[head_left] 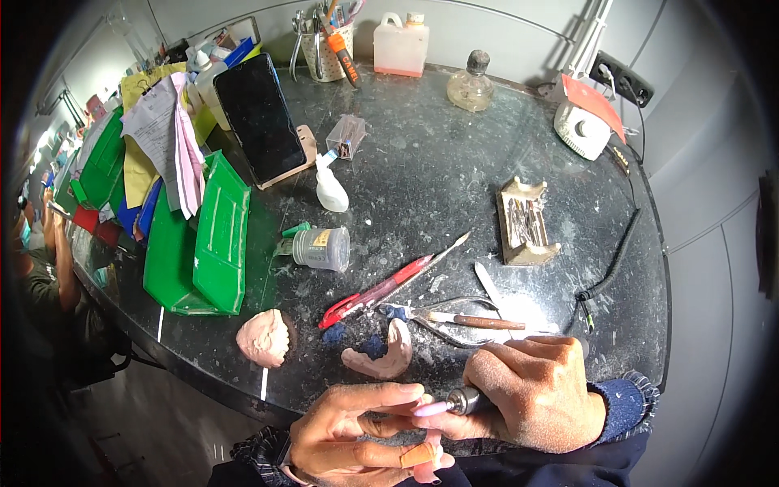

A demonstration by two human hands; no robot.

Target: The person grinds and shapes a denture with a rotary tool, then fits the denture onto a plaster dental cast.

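My right hand (535, 394) is wrapped round a dark rotary handpiece (467, 400). A pale pink grinding tip (432, 409) on it points left, close to the fingers of my left hand (345, 434). That hand pinches a small pink piece (427, 466), perhaps a denture part, partly hidden by fingers; one finger wears a tan bandage. Dust coats the right hand. Beyond my hands lie a curved pink plaster cast (385, 354), a chunkier pink cast (264, 338), a red-handled tool (381, 287), pliers (438, 329) and a wooden-handled tool (487, 322).
Green bins (219, 243) with papers (162, 118) stand at left, beside a propped phone (258, 118). A clear plastic cup (323, 248), a dropper bottle (331, 188) and a bur holder (527, 223) sit mid-table. Bottles (401, 47) line the back. Another person (49, 268) is far left.
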